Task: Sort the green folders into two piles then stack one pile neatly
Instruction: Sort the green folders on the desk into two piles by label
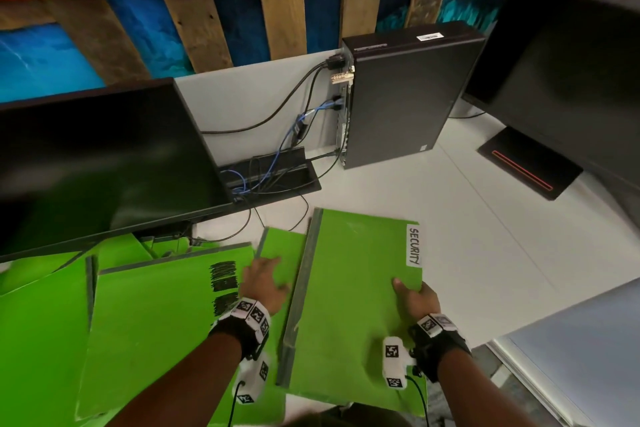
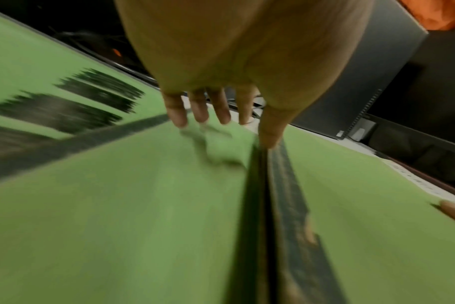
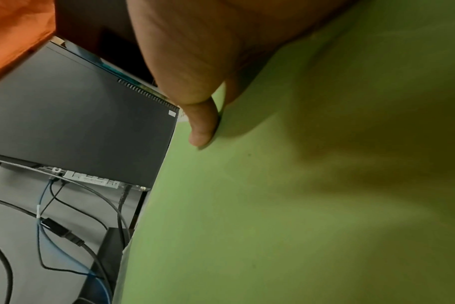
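several green folders (image 1: 353, 288), two monitors (image 1: 97, 163)

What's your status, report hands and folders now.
Right hand grips the SECURITY folder by its edge. Left hand flat on the folder beside it. Monitor overhangs the far folders.

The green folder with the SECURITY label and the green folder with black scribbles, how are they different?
The green folder with the white SECURITY label lies on the right, pinched at its edge by the right hand. The green folder with black scribbles lies left, partly under another folder. The left hand hovers between them. Both are flat, bright green, grey-spined.
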`<state>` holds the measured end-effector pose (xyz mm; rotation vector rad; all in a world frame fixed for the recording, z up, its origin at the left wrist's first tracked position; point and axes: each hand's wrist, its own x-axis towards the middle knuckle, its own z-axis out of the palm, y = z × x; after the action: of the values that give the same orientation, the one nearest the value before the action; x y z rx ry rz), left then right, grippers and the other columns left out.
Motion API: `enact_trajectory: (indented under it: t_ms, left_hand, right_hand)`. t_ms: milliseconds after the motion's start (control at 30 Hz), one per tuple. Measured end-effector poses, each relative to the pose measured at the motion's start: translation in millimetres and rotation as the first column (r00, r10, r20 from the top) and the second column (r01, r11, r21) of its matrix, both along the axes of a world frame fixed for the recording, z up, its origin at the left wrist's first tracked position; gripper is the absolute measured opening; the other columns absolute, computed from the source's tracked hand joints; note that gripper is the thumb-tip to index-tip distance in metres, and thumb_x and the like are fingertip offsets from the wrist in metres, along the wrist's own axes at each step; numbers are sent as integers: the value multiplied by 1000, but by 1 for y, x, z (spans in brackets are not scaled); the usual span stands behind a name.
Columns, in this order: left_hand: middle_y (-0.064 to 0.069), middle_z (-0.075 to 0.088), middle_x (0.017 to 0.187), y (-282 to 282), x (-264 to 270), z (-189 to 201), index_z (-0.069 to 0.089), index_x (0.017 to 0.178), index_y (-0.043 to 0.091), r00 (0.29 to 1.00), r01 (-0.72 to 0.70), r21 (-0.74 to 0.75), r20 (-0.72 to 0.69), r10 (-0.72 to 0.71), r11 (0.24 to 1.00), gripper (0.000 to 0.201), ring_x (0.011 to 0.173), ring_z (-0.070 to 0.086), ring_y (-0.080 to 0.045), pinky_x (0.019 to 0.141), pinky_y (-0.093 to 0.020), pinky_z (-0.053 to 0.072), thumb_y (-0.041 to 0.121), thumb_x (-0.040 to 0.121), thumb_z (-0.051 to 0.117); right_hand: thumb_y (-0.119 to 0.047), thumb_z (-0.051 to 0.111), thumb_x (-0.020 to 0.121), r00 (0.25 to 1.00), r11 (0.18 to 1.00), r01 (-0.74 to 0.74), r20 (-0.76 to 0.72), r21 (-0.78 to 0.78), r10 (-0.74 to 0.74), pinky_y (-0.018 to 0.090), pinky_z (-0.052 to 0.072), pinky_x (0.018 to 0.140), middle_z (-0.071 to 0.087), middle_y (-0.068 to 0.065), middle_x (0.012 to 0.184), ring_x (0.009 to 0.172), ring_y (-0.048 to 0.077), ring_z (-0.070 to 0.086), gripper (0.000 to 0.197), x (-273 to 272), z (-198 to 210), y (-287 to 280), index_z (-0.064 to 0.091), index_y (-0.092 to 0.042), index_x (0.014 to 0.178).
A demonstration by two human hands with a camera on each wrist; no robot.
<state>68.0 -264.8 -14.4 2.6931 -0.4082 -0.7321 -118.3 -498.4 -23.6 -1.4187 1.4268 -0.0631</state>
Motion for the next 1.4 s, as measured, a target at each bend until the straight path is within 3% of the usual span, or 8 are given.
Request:
enact_trajectory:
  t_ms: [200, 400, 533, 700, 867, 1167, 1333, 1400]
  left_hand:
    - [-14, 39, 145, 32, 28, 1, 27, 144, 11, 923, -359, -52, -167, 347, 932, 88, 132, 40, -32, 108, -42, 37, 35, 75, 76]
    - [-11, 42, 145, 26, 20, 1, 33, 142, 10, 907, -316, 4, -293, 303, 949, 84, 132, 41, -30, 107, -35, 36, 50, 77, 69]
    - [-15, 40, 137, 33, 8, -3, 42, 131, 12, 974, -201, 150, -75, 213, 968, 78, 128, 35, -33, 108, -42, 31, 61, 74, 64]
    - [-18, 23, 145, 37, -5, -7, 22, 143, 4, 930, -337, 75, -128, 345, 938, 96, 133, 33, -36, 108, -43, 36, 51, 75, 70]
    - [-14, 50, 139, 41, 7, 8, 45, 136, 6, 933, -276, 6, -239, 269, 961, 61, 125, 49, -32, 101, -36, 44, 39, 87, 62]
    - [-4, 21, 157, 134, 100, 69, 19, 149, 22, 988, -66, 132, -133, 84, 989, 68, 139, 33, -24, 111, -33, 32, 21, 92, 55]
    - [-6, 33, 152, 164, 124, 67, 17, 149, 30, 991, 30, 252, -133, 4, 967, 72, 115, 57, -23, 82, -26, 52, 20, 91, 59]
    - [-6, 32, 152, 166, 125, 62, 18, 149, 32, 992, 104, 314, -95, -78, 944, 72, 126, 47, -26, 98, -35, 46, 23, 90, 60]
  right_hand:
    - [-34, 68, 83, 1000, 999, 4, -17, -35, -5, 36, 49, 90, 68, 14, 116, 104, 34, 64, 42, 7, -1, 0, 66, -9, 117]
    - [-30, 69, 83, 997, 1000, -14, 69, -19, 16, 40, 47, 95, 66, 14, 120, 104, 34, 62, 44, 13, -5, 0, 64, -8, 121]
    - [-21, 66, 88, 991, 999, -30, 134, 37, 25, 31, 42, 81, 64, 19, 119, 88, 26, 56, 41, 21, 1, 7, 61, -1, 124]
    - [-22, 68, 86, 988, 998, -38, 154, 47, 30, 33, 43, 85, 64, 19, 121, 90, 27, 56, 43, 27, -1, 15, 61, -1, 123]
    - [-27, 64, 89, 988, 998, -10, 155, 62, 1, 33, 40, 82, 62, 19, 122, 88, 29, 55, 45, 26, 2, 14, 59, -2, 126]
    - [-38, 56, 92, 992, 999, -30, 125, 24, 26, 24, 33, 52, 60, 20, 126, 87, 26, 51, 52, 40, 9, 25, 56, -2, 129]
    - [-36, 60, 90, 995, 999, -26, 100, 37, 22, 33, 39, 78, 62, 21, 122, 87, 29, 54, 50, 34, 1, 30, 58, -1, 126]
    - [-36, 62, 89, 997, 999, -21, 73, 37, 18, 34, 41, 79, 64, 21, 117, 87, 31, 56, 49, 29, -3, 31, 61, 0, 123]
